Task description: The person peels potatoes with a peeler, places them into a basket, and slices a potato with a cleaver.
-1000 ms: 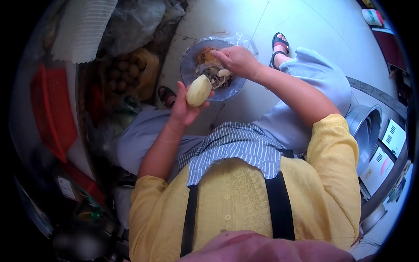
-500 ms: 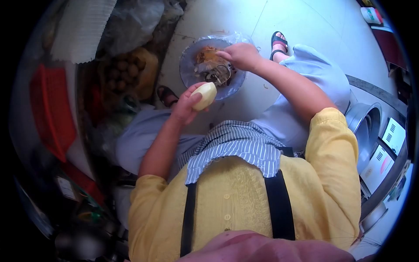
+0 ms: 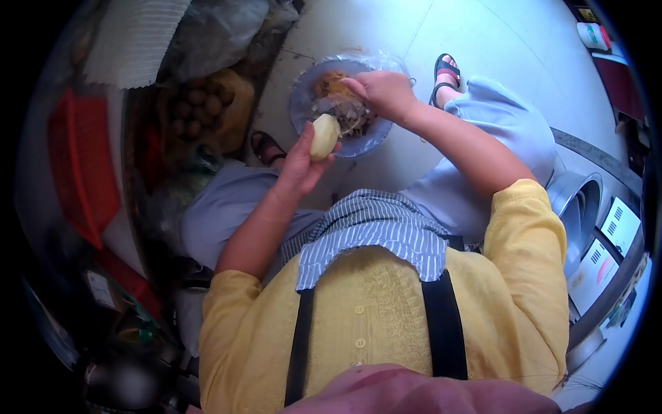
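Note:
My left hand grips a pale peeled potato, its thumb along one side. Just to the right and above, my right hand is closed around what looks like a peeler, which is hard to make out against the scraps. Both hands are over the near part of a lined basin on the floor. Inside it lie peelings, brown, orange and whitish.
Unpeeled potatoes fill a yellowish bag at the left. A red plastic basket stands farther left, near clear plastic bags. Metal bowls and white boxes are at my right. My sandalled feet flank the basin.
The potato has turned more upright in my left hand, and its fingers have opened out somewhat beneath it. The metal loop near my right hand shows less clearly now. The view has shifted slightly.

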`<control>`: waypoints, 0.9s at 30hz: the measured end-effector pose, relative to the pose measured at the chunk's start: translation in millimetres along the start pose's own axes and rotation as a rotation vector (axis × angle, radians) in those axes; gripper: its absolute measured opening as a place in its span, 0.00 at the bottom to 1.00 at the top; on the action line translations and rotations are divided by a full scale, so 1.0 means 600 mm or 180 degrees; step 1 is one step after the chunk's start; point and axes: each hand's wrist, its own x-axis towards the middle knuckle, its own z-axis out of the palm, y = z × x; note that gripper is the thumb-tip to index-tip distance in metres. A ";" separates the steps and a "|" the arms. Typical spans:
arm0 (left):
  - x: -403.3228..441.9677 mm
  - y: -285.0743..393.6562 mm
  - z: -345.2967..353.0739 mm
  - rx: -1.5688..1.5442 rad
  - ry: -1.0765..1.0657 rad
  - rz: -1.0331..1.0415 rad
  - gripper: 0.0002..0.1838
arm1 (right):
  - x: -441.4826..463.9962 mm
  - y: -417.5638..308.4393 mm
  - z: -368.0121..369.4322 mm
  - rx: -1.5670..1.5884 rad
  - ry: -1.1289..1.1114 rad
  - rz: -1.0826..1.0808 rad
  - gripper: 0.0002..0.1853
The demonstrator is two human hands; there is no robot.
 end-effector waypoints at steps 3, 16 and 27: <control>0.001 0.007 -0.005 -0.0283 0.0018 -0.0158 0.28 | -0.008 -0.004 -0.010 0.0158 -0.0038 0.0089 0.27; -0.016 0.025 0.008 -0.0351 0.0308 0.0158 0.26 | -0.001 0.008 -0.053 0.1246 0.0119 0.0112 0.32; -0.055 0.065 0.027 -0.0631 0.0185 0.0501 0.25 | -0.074 0.227 -0.081 0.0340 -0.2648 0.2036 0.33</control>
